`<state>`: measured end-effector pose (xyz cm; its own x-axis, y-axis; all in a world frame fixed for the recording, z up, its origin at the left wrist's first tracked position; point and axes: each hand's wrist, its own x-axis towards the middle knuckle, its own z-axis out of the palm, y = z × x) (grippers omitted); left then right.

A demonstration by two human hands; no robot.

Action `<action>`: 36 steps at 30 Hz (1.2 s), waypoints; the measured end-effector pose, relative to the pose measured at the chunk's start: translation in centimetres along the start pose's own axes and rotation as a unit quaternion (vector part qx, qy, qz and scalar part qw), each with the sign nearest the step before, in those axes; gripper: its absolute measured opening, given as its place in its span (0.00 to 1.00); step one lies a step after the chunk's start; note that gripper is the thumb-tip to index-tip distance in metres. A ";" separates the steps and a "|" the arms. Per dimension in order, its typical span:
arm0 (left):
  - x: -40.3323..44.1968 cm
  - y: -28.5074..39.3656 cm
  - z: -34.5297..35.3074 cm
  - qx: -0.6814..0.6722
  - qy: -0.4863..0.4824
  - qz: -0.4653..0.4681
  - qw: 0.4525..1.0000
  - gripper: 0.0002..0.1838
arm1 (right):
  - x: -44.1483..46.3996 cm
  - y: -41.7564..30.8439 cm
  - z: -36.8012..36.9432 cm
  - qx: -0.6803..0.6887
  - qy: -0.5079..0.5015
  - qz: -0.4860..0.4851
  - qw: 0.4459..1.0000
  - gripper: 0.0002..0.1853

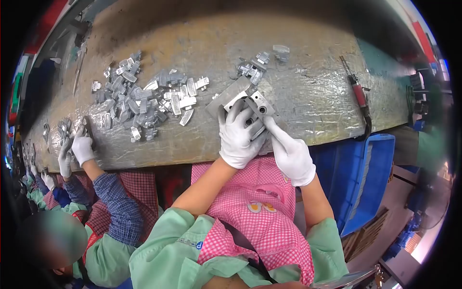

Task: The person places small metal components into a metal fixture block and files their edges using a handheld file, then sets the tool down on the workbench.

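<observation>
My left hand (239, 137), in a white glove, lies over a silver metal block with round holes (260, 103), its fingers bent around the near left part. From the right, my gloved right hand (293, 159) reaches the block's near edge, with the index finger stretched against it and the other fingers curled. Its thumb is hidden. Beneath the block is a flat metal plate (224, 98), lying on the worn table. Just beyond them sits a small group of grey metal parts (255, 67). Whether a small part sits inside the block cannot be made out.
A large pile of small metal parts (139, 98) spreads over the table to the left. A red-handled tool with a hose (358, 94) lies at the right. Blue crates (368, 183) stand below the table's right edge. A co-worker's gloved hands (77, 151) are at the far left.
</observation>
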<state>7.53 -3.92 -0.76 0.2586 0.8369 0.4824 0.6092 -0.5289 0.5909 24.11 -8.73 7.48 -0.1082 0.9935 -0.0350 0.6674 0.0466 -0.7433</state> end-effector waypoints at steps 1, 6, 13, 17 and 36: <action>0.0 0.1 0.0 0.021 0.003 0.008 1.000 0.24 | -0.6 -0.2 0.1 -0.001 0.015 -0.007 1.000 0.26; 0.7 0.5 -0.6 0.008 -0.001 0.001 1.000 0.24 | -3.8 -0.2 -0.5 -0.028 0.036 -0.022 0.999 0.25; 0.5 0.5 -0.3 0.020 -0.005 -0.007 1.000 0.20 | -2.2 -0.7 0.1 -0.020 0.058 -0.051 0.997 0.26; 0.2 0.4 0.0 0.011 0.020 0.004 1.000 0.22 | -2.7 -0.2 0.0 -0.018 0.038 -0.024 0.999 0.26; -0.2 0.1 0.1 0.023 0.018 0.011 1.000 0.26 | 2.7 3.4 -0.8 0.037 0.038 -0.001 0.999 0.23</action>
<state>7.64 -4.09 -0.84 0.2460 0.8191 0.5182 0.6376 -0.5394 0.5500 26.70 -5.79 5.35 -0.0521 0.9985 0.0147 0.6107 0.0435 -0.7907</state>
